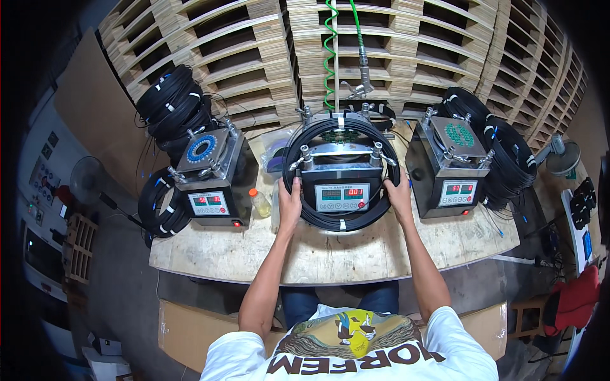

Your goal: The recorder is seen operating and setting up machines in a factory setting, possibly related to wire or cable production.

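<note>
Cable coil: black cable coil (343,219), wound into a big ring and bound with white ties, lies draped around the middle machine (342,181) on the wooden table (330,254).
Left hand: left hand (289,202) is closed around the ring's left side, fingers wrapped over the bundle, thumb inward.
Right hand: right hand (400,198) is closed around the ring's right side in the same way; both forearms reach straight forward from the lower edge.
Key relation: the ring sits directly ahead of the person, between the two hands, each equally near its own side; neither hand leads.
Axis: the ring is slightly wider than deep, its long axis running left to right across the table; its plane tilts, the near edge low in front of the display panel, the far edge up over the clamp posts.
Left machine: left machine (210,181) stands well apart, with more black coils (175,105) stacked behind it.
Right machine: right machine (448,174) has coils (508,155) hung beside it.
Behind: green spiral hose (329,57) hangs before stacked wooden pallets (406,44).
</note>
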The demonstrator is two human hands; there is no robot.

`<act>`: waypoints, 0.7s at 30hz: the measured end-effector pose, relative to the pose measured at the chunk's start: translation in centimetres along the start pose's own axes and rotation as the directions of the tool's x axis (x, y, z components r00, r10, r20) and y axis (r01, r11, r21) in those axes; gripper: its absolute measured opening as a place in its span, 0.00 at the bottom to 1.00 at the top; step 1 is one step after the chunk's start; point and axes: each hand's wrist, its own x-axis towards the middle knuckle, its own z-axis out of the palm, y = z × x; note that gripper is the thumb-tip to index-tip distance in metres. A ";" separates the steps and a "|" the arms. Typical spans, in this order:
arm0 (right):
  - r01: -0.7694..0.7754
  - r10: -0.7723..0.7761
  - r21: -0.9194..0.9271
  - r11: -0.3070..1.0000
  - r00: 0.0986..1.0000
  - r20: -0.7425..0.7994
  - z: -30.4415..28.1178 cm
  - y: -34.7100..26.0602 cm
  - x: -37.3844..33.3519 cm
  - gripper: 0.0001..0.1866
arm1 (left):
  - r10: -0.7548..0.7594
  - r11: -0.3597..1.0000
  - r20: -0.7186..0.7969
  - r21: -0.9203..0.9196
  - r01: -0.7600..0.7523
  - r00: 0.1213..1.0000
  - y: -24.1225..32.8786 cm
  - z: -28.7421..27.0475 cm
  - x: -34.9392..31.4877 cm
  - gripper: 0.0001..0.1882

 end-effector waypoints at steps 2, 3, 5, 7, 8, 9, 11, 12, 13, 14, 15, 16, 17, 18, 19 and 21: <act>-0.025 0.025 -0.006 1.000 1.000 -0.002 0.1 0.3 -0.3 0.24 | 0.012 1.000 0.005 0.000 -0.012 1.000 0.2 -0.1 0.4 0.21; -0.053 0.053 -0.014 0.999 0.999 -0.004 0.2 0.4 -0.4 0.25 | 0.015 1.000 0.004 0.002 -0.015 1.000 0.3 -0.2 0.5 0.21; -0.037 0.037 0.016 0.999 0.999 0.000 0.1 0.7 -0.4 0.25 | 0.004 1.000 0.020 0.000 -0.004 1.000 0.4 -0.2 0.3 0.22; -0.021 0.021 0.047 0.999 1.000 0.005 -0.1 1.1 -0.3 0.25 | 0.023 1.000 0.027 -0.006 -0.023 0.999 0.4 -0.3 0.0 0.22; -0.023 0.021 0.043 0.999 0.999 0.040 -0.3 1.2 -0.3 0.26 | 0.042 0.999 0.031 -0.013 -0.041 0.999 0.4 -0.4 -0.1 0.23; -0.025 0.023 0.038 0.999 0.997 0.076 -0.4 1.4 -0.4 0.28 | 0.042 0.999 0.033 -0.012 -0.041 0.999 0.3 -0.6 -0.2 0.23; 0.062 -0.062 -0.003 0.998 0.997 0.049 -1.1 1.1 -0.7 0.30 | 0.044 0.999 0.073 -0.021 -0.042 0.996 0.9 -0.6 -0.4 0.27; 0.144 -0.143 -0.045 0.989 0.989 0.032 -1.6 0.9 -0.8 0.33 | 0.047 0.999 0.076 -0.024 -0.045 0.996 1.0 -0.5 -0.3 0.27; 0.145 -0.143 -0.043 0.989 0.989 0.034 -1.9 0.1 -0.8 0.33 | 0.133 0.990 -0.009 0.052 -0.132 0.991 1.0 -0.8 -0.4 0.30; 0.089 -0.090 0.015 0.996 0.994 0.068 -2.2 -1.1 -1.0 0.35 | 0.223 0.968 -0.091 0.139 -0.209 0.971 1.3 -1.4 -0.4 0.32; 0.031 -0.039 0.071 0.997 0.994 0.105 -2.4 -2.4 -1.1 0.37 | 0.223 0.967 -0.098 0.145 -0.208 0.970 1.6 -2.3 -0.4 0.32; 0.150 -0.149 -0.127 0.980 0.989 0.014 -3.3 -3.7 -1.0 0.32 | 0.304 0.925 -0.103 0.271 -0.268 0.947 3.3 -2.2 -0.3 0.33; 0.147 -0.147 -0.132 0.980 0.989 0.009 -3.8 -4.8 -0.9 0.32 | 0.384 0.861 -0.099 0.397 -0.318 0.918 4.9 -2.5 -0.2 0.33; 0.236 -0.244 -0.282 0.930 0.970 0.007 -3.9 -6.0 -0.8 0.30 | 0.430 0.814 -0.056 0.456 -0.360 0.901 6.1 -3.0 0.3 0.24; 0.314 -0.337 -0.424 0.850 0.941 0.021 -3.9 -7.5 -0.7 0.27 | 0.428 0.814 -0.055 0.457 -0.358 0.902 7.2 -3.4 0.9 0.24; 0.372 -0.374 -0.475 0.798 0.923 0.095 -3.9 -10.1 -0.2 0.18 | 0.271 0.879 0.172 0.357 -0.316 0.947 8.5 -3.5 2.0 0.16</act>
